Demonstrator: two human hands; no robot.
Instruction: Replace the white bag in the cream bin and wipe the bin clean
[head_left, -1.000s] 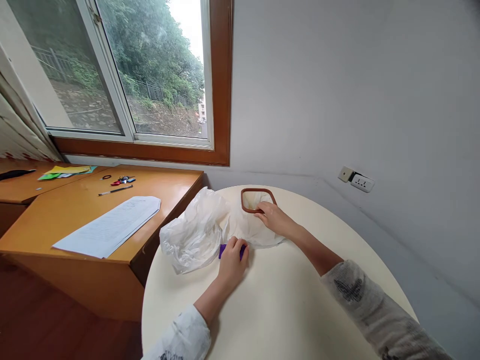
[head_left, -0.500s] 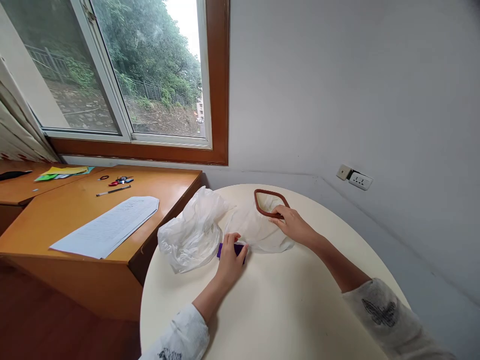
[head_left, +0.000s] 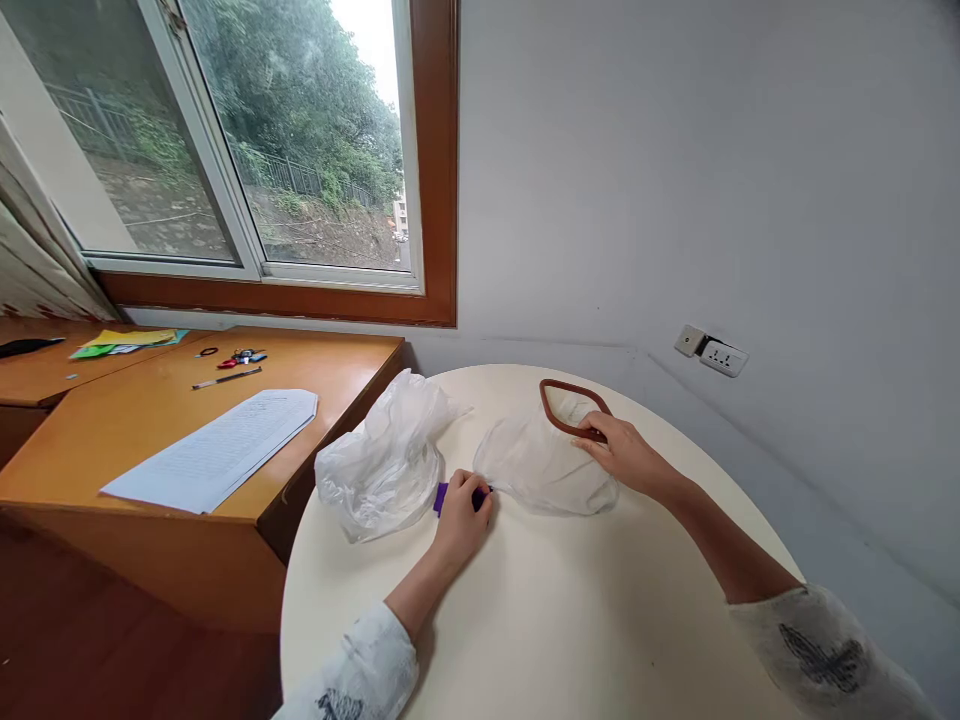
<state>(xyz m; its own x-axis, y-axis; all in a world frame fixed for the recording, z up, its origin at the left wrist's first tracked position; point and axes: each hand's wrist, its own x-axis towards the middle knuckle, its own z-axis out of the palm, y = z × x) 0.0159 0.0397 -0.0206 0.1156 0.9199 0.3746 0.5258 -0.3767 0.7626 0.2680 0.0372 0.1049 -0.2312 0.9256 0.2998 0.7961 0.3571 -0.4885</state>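
Observation:
My right hand [head_left: 619, 448] grips the near edge of a brown ring-shaped frame [head_left: 546, 402] with rounded corners. It is held tilted at the far right of the round table. A thin, translucent white plastic bag [head_left: 544, 465] spreads below and left of the frame; whether it is attached to it I cannot tell. My left hand [head_left: 463, 510] rests on the table with curled fingers over a small purple object [head_left: 441, 498], mostly hidden. Its fingertips come close to the bag's left edge. Left of that hand lies a crumpled white plastic bag [head_left: 382, 460].
The cream round table [head_left: 555, 620] stands against the wall. On the left is a wooden desk [head_left: 330, 365] with papers [head_left: 217, 450], a pen [head_left: 226, 379], small red and blue items [head_left: 241, 358] and coloured sheets [head_left: 127, 342]. A socket [head_left: 724, 357] is on the wall.
My right hand has moved right with the brown frame, and the thin bag has shifted right with it. My left hand stays in place, its fingers now more curled.

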